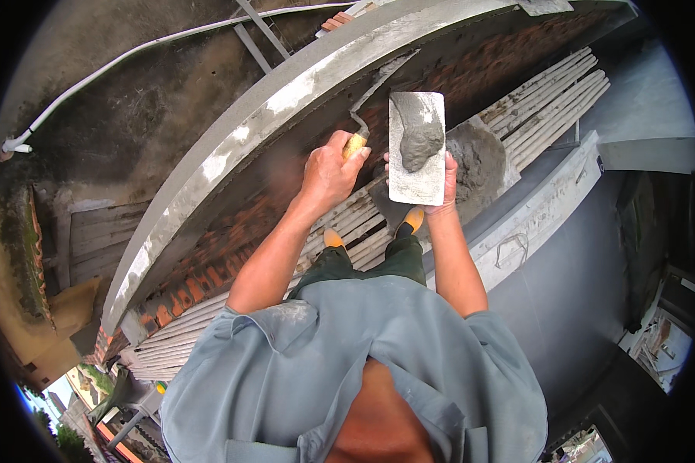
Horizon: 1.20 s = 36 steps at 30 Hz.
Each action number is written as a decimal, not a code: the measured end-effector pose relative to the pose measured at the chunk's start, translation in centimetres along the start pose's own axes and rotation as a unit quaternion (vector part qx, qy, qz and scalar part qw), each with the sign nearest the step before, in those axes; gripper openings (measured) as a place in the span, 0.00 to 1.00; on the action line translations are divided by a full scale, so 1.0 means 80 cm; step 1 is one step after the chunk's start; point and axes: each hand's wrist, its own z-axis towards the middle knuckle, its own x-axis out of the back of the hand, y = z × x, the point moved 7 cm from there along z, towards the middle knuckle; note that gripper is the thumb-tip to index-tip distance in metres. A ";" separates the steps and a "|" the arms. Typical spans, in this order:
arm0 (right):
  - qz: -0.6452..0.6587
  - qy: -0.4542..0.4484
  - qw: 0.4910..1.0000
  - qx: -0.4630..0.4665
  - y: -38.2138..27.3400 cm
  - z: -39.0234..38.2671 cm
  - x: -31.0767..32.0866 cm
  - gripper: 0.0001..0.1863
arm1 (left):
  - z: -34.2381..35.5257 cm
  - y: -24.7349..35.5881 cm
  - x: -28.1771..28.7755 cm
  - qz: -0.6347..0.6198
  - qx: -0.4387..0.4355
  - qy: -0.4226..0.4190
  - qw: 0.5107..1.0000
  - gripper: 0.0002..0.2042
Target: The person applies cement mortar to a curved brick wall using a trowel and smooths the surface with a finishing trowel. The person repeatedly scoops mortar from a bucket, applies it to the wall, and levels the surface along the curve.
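Mortar wet-looking, lumpy; board matt, gritty; trowel handle probably wood.

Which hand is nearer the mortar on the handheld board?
Right. The right hand holds the board beneath the mortar; the left hand, farther off to its left, holds a trowel.

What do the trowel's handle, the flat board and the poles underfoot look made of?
Handle: likely wood, mottled yellow and dull.
Flat board: plastic or wood, unclear; pale, grey-smeared, matte face.
Poles: probably bamboo; slim, round, pale, with a worn matte finish.
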 end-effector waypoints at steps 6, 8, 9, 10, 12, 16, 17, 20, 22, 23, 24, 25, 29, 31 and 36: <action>-0.012 0.042 0.998 0.040 -0.011 -0.036 0.018 0.54 | -0.046 -0.020 0.030 -0.007 -0.059 0.060 0.996 0.15; -0.016 0.021 0.999 0.037 -0.010 -0.045 0.016 0.56 | -0.059 -0.028 0.038 0.022 -0.063 0.067 0.995 0.17; -0.015 0.021 0.999 0.041 -0.010 -0.050 0.016 0.57 | -0.062 -0.031 0.039 0.042 -0.063 0.065 0.995 0.17; -0.008 0.003 0.999 0.038 -0.008 -0.054 0.013 0.58 | -0.062 -0.040 0.037 0.070 -0.031 0.049 0.996 0.18; -0.034 0.022 0.998 0.054 -0.009 -0.061 0.015 0.59 | -0.057 -0.042 0.030 0.086 -0.047 0.023 0.995 0.18; -0.058 0.038 0.995 0.073 -0.006 -0.065 0.012 0.58 | -0.042 -0.062 0.019 0.028 -0.015 0.000 0.999 0.19; -0.066 0.044 0.994 0.075 -0.005 -0.063 0.011 0.58 | -0.042 -0.068 0.020 0.009 -0.013 -0.002 1.000 0.19; -0.090 0.044 0.992 0.082 0.002 -0.058 0.002 0.58 | -0.061 -0.087 0.034 -0.022 -0.019 0.014 0.999 0.18; -0.086 0.023 0.993 0.076 0.009 -0.053 -0.009 0.58 | -0.081 -0.103 0.049 -0.022 -0.020 0.015 0.999 0.17; -0.092 0.031 0.992 0.081 0.012 -0.050 -0.011 0.58 | -0.091 -0.109 0.059 -0.024 -0.029 0.024 0.999 0.16; -0.093 0.027 0.992 0.077 0.016 -0.049 -0.015 0.58 | -0.101 -0.116 0.068 -0.027 -0.033 0.028 0.999 0.16; -0.094 0.024 0.993 0.074 0.021 -0.048 -0.019 0.59 | -0.111 -0.122 0.077 -0.030 -0.036 0.030 0.998 0.16; -0.091 0.039 0.992 0.075 0.037 -0.048 -0.026 0.58 | -0.151 -0.149 0.108 -0.005 -0.022 0.028 0.999 0.15; -0.081 0.038 0.993 0.074 0.045 -0.048 -0.028 0.58 | -0.167 -0.157 0.119 0.029 -0.024 0.039 0.999 0.14; -0.098 0.013 0.993 0.065 0.063 -0.050 -0.034 0.59 | -0.176 -0.161 0.125 0.030 -0.062 0.064 0.996 0.15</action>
